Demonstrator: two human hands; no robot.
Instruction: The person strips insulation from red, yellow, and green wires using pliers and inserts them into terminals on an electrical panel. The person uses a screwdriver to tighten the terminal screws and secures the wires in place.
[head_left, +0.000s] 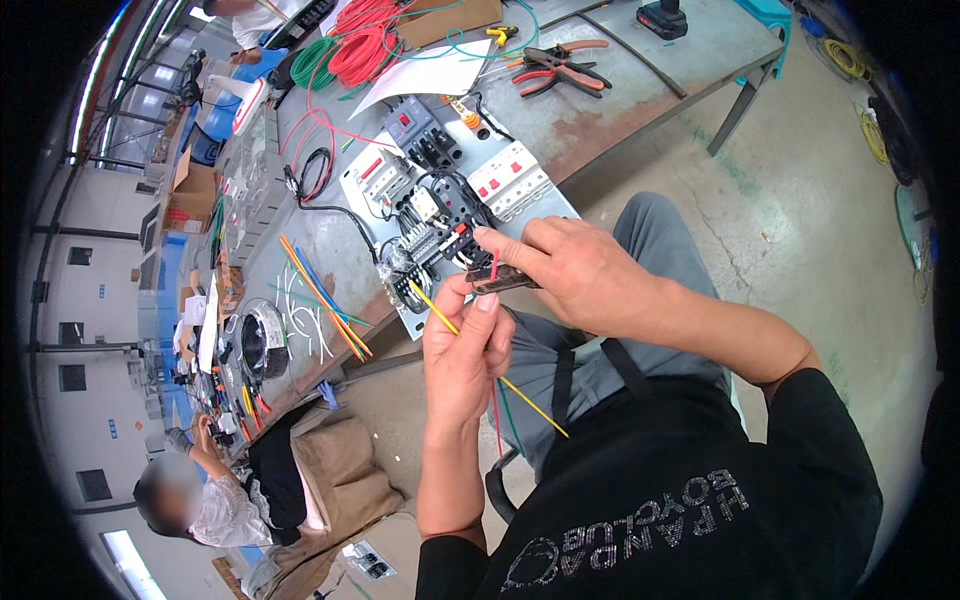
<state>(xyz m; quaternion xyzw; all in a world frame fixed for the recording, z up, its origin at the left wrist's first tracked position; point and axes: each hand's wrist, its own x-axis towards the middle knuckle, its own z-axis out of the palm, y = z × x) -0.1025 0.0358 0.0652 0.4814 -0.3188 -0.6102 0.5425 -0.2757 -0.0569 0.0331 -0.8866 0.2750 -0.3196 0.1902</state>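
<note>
My left hand [463, 355] is closed, thumb against fingers, around thin insulated wires. A yellow wire [532, 402] crosses it and reaches up to the terminal blocks [402, 288]. The short end of a red wire [494, 264] stands up between my hands, beside the jaws of the dark pliers [512, 279]. Those pliers are gripped in my right hand [590, 275], which hides their handles. Red and green wire tails hang below my left hand. Just beyond is a pale mounting plate [563, 207] carrying a grey circuit breaker [412, 128], white breakers [510, 180] and a black contactor [462, 200].
The metal workbench [640, 110] holds red wire coils [368, 45], orange-handled pliers [562, 72], a white paper sheet [425, 75], loose coloured wires [320, 295] and a black wire roll [263, 340]. A person [235, 500] sits at the bench's left. My legs are beneath my hands.
</note>
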